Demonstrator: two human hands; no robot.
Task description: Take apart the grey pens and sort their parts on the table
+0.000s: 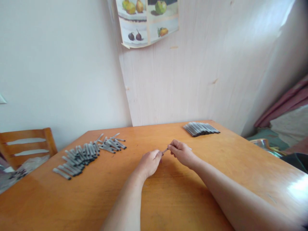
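Over the middle of the table, my left hand (151, 163) and my right hand (181, 153) face each other, both closed. A slim pen (165, 150) spans the short gap between their fingertips, and each hand pinches it. Most of the pen is hidden by the fingers; a pale end shows just beyond my right hand. To the left lie loose pens (79, 157) with greyish clear barrels and black ends, heaped in an uneven row. A smaller scatter of the same pens (112, 143) lies beside them. At the far right, several pens (201, 129) are lined up closely side by side.
The wooden table (168, 199) meets the wall at its back edge. A wooden chair (26, 144) stands at the left. A fruit picture sheet (148, 22) hangs on the wall. Off the right edge are a dark container (297, 161) and pinkish cloth (281, 107).
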